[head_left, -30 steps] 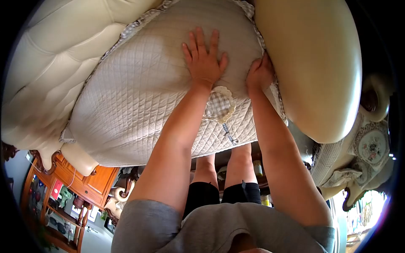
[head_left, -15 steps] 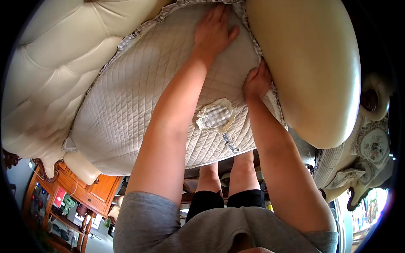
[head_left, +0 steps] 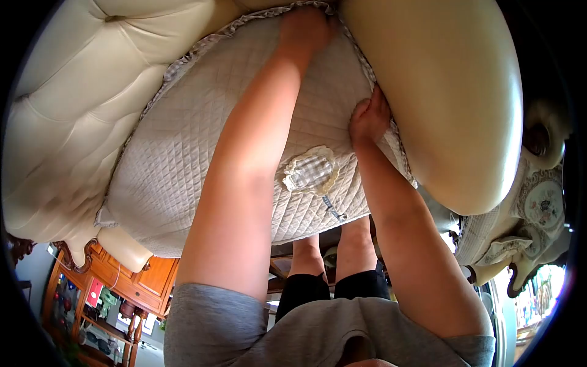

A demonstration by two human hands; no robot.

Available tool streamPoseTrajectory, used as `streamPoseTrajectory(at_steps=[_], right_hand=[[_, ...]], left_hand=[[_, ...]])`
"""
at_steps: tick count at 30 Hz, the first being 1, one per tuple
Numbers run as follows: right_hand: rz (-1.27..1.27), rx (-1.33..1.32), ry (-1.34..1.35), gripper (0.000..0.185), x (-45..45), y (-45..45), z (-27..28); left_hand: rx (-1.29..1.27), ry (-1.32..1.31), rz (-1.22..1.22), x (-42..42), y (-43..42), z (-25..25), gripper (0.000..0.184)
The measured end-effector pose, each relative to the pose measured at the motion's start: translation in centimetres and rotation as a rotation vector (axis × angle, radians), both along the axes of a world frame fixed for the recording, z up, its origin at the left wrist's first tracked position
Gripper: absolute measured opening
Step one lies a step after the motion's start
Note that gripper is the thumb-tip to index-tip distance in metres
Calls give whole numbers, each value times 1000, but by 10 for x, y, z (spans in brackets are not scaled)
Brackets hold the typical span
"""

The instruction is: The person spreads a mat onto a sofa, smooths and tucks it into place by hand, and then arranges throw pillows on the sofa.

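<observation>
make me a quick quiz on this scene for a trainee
1. Which reaches farther from the person's grey fabric shirt, the left hand or the right hand?
2. What pattern fills the cream-edged scalloped fabric patch on the quilted beige fabric seat cover: a) stripes, b) checks, c) dots?
3. True or false: the right hand lies on the tufted leather backrest.

Key: 1. left hand; 2. b; 3. false: it is at the cover's edge beside the smooth cream leather armrest.

The left hand (head_left: 307, 30), spread flat on the quilted cover (head_left: 183, 147) a second ago, has moved to its far ruffled edge (head_left: 226, 32) — its fingers now hidden. The checked patch (head_left: 312, 171) — partly behind the left forearm (head_left: 263, 116) then — now shows whole.
</observation>
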State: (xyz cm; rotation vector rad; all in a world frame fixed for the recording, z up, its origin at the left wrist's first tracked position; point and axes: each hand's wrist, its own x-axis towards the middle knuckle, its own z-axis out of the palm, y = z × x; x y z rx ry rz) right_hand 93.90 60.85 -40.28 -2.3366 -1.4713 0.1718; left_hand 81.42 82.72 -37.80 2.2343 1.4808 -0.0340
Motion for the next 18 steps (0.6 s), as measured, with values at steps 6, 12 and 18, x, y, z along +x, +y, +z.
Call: streamPoseTrajectory(at_steps=[6,12,18], right_hand=[[8,14,-9,49,1,-4,-7],[0,18,3,49,-1,-2,-9],[9,33,10,48,-1,-3,-5]], left_hand=[[265,-156,130,3,14,-30,35],[-42,-148,-21,-18,0,18,51],[526,-111,93,-56,-56,44,55]])
